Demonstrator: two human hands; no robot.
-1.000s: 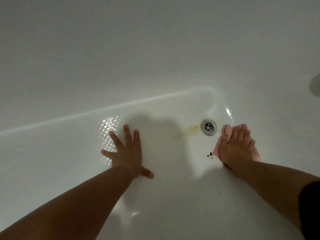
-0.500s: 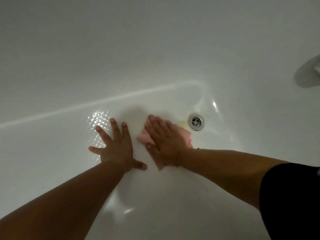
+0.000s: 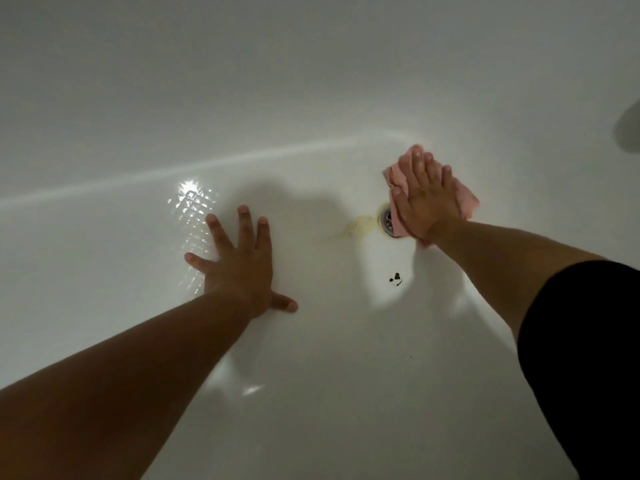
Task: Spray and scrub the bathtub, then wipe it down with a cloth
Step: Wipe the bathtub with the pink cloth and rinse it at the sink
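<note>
At the drain end of the bathtub [image 3: 311, 393] floor: right hand [image 3: 424, 199] lies flat on the pink cloth [image 3: 465, 200], fingers straight and close together, palm pressing it to the white enamel. Cloth bunched under the hand, showing past the fingertips and on both sides; its left edge overlaps the right rim of the drain [image 3: 387, 221]. Yellowish stain [image 3: 358, 227] lies just left of the drain, between the two hands, nearer the right one. Small dark specks [image 3: 396, 279] sit on the person's side of the drain, apart from the cloth. Left hand [image 3: 242, 268] spread wide, palm down, well left of the stain, holding nothing; probably a brace. Judged: wipe-down stage, and a leftward pass over the drain would reach the stain. Cloth looks thin and limp; wetness cannot be told.
</note>
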